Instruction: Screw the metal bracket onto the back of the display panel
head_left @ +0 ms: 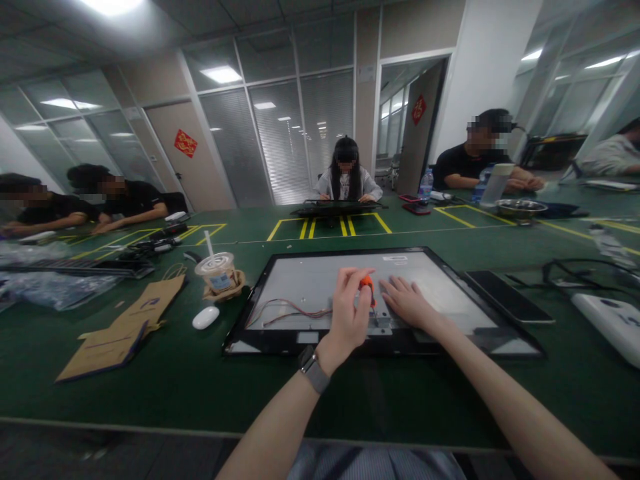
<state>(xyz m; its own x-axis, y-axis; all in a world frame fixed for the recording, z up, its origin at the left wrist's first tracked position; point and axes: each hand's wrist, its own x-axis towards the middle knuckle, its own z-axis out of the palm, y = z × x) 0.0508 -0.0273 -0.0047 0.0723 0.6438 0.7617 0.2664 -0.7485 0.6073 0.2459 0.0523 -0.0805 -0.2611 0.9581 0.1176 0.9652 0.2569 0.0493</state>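
A black-framed display panel (pixel 250 313) lies face down on the green table, its grey metal back up, with thin red and white wires (pixel 290 310) running across it. My left hand (pixel 350 313) is closed round an orange-handled screwdriver (pixel 369 285), held upright with its tip on the panel near the lower middle. My right hand (pixel 407 300) lies flat with fingers spread on the panel's back, just right of the screwdriver. A watch sits on my left wrist.
A lidded drink cup with a straw (pixel 217 270), a white mouse (pixel 205 317) and brown paper bags (pixel 125 327) lie to the left. A black phone (pixel 507 297), cables and a white device (pixel 607 320) are on the right. Several people sit round the far side.
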